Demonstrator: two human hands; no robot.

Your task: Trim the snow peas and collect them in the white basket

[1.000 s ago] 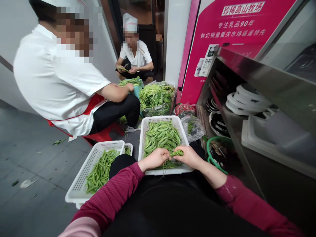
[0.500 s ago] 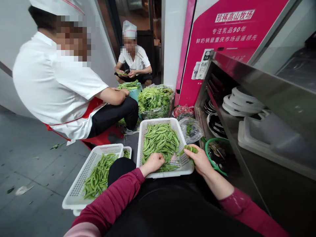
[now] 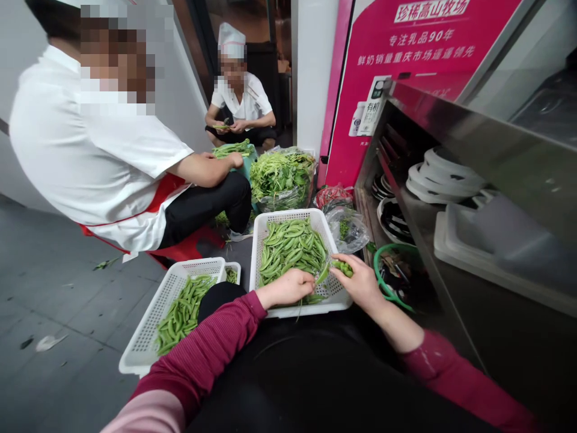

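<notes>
A white perforated basket (image 3: 258, 240) of green pea pods (image 3: 293, 249) sits in front of me. Over its near right corner, my right hand (image 3: 358, 282) is closed around several pods (image 3: 343, 268). One pea pod (image 3: 323, 274) sticks out of that hand toward the left. My left hand (image 3: 288, 288) is closed, its fingertips pinched at the near end of this pod. A thin green strand hangs beneath the left hand. To the left, a second white basket (image 3: 139, 328) holds more pea pods (image 3: 183, 313), partly hidden by my knee and sleeve.
Ahead stand a bag of leafy greens (image 3: 282, 177) and a clear plastic bag (image 3: 356, 231). A green-rimmed bin (image 3: 378, 279) and a steel shelf (image 3: 433, 258) with white dishes flank my right. Two people in white sit or crouch ahead, handling green stalks.
My left hand has moved right and up from over the pods to meet the pod in my right hand. The right hand has come slightly left. The view has shifted a little.
</notes>
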